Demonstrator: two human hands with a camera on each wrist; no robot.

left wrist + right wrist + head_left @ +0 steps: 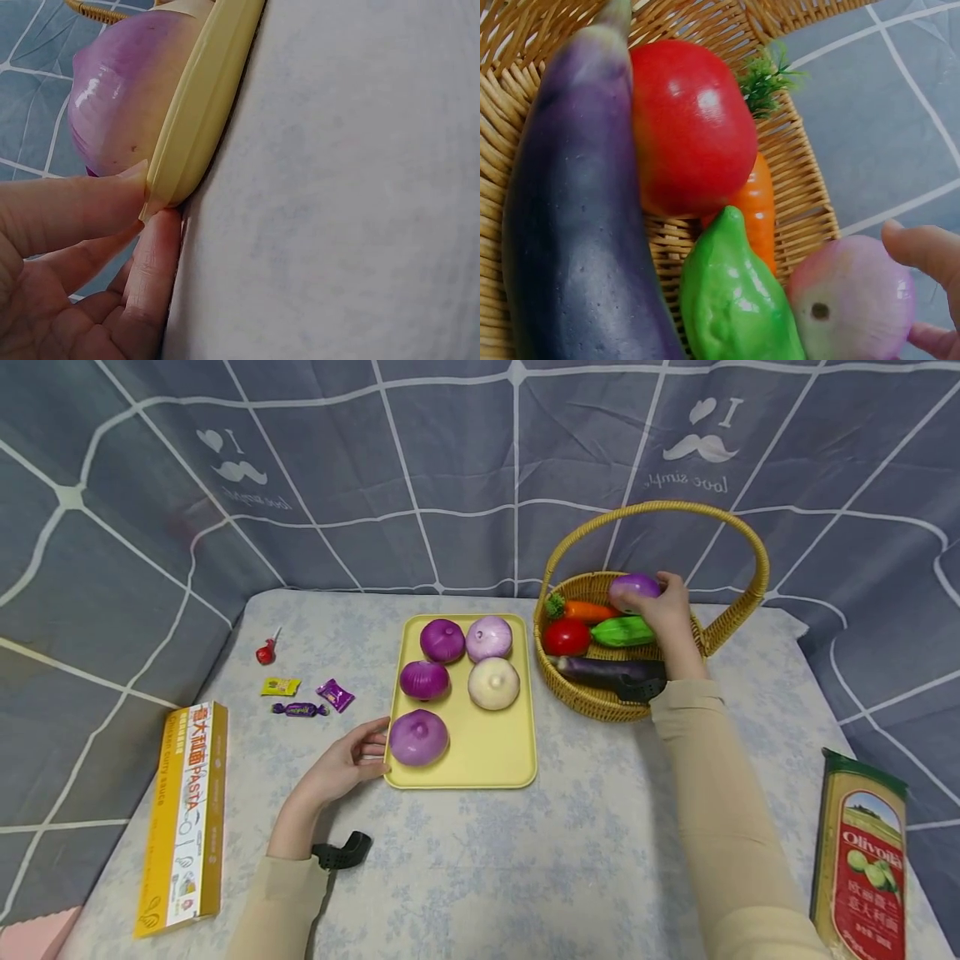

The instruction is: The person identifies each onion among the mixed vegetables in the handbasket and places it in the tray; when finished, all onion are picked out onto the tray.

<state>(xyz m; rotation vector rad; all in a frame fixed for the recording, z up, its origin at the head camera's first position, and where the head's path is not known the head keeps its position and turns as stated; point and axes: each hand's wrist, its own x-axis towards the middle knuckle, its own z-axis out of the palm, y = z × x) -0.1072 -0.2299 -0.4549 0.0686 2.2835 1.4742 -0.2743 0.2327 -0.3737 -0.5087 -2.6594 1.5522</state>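
Note:
In the head view my right hand [667,608] grips a purple onion [632,586] at the back right of the wicker basket [592,703]. The right wrist view shows this onion [851,300] beside a green bumpy vegetable [735,300], its pale side towards the camera. Also in the basket are a red tomato [567,637], a carrot [588,612] and a long eggplant [600,671]. My left hand [341,767] pinches the left rim of a yellow tray [480,760], thumb above and a finger below. Purple onions [418,738] and a white onion [493,683] lie on the tray.
The basket's tall handle [660,507] arches over it. At left lie a lollipop [266,652], several wrapped candies [300,710] and a yellow pasta box [180,818]. A spaghetti packet [862,860] lies at right. A grey curtain [450,468] hangs behind the table.

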